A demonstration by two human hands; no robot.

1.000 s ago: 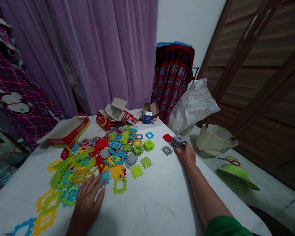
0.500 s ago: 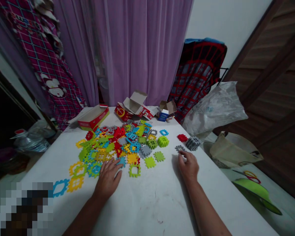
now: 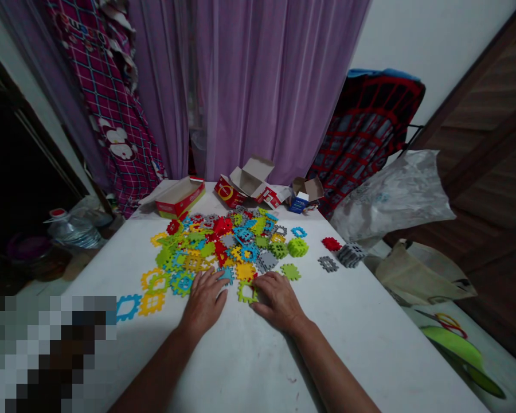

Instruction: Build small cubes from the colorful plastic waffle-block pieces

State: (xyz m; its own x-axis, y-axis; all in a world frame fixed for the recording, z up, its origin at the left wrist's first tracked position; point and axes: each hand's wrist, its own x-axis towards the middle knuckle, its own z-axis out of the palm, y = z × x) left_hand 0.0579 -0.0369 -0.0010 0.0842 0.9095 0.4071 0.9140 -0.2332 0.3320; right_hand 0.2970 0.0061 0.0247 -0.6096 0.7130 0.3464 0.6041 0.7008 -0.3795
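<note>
My left hand (image 3: 205, 301) rests palm down with its fingers spread at the near edge of a heap of plastic interlocking tiles (image 3: 215, 248). Its fingertips are beside a blue tile (image 3: 226, 275). My right hand (image 3: 280, 299) lies over the table, thumb apart from its bent fingers. It is at the right side of a green square frame tile (image 3: 243, 293); whether it touches the tile I cannot tell. A solid orange-yellow tile (image 3: 245, 271) lies just beyond, and a light green tile (image 3: 290, 272) lies right of my right fingers.
To the right lie a grey tile (image 3: 328, 264), a stack of grey tiles (image 3: 351, 255), red tiles (image 3: 331, 244) and a green stack (image 3: 298, 247). Opened cardboard boxes (image 3: 246, 186) and a shallow red box (image 3: 178, 202) stand at the table's back. A plastic bag (image 3: 395, 192) hangs beyond the right edge.
My right hand has moved left from the grey tile to the green frame tile, covering the spot where a light green tile lay. My left hand stays near the blue tile. The view has shifted slightly.
</note>
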